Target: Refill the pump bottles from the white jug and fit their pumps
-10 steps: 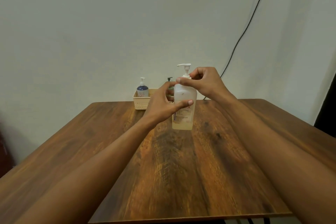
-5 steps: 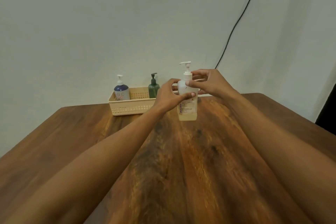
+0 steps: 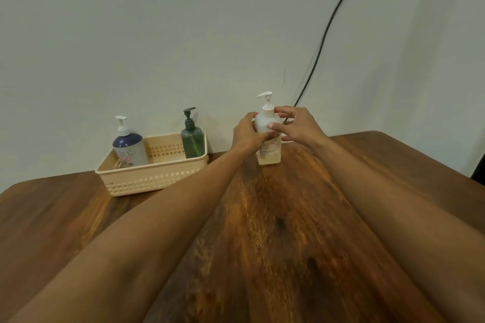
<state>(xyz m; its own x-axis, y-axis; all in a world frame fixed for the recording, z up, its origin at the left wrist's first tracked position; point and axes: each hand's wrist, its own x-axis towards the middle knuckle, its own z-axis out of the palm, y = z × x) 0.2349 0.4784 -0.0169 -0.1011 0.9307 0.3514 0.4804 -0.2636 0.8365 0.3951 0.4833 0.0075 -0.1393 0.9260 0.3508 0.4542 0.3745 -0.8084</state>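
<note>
Near the table's (image 3: 367,165) far edge, the upright bottle (image 3: 269,149) is gripped by the left hand (image 3: 246,134); its shoulder, below the pump (image 3: 266,102), is pinched by the right hand (image 3: 296,126).

A wooden table (image 3: 288,231) with dark grain fills the lower view. Behind it rises a plain pale wall (image 3: 157,34). A black cable (image 3: 325,34) runs down the wall, slanting leftward toward the table's far edge.
</note>
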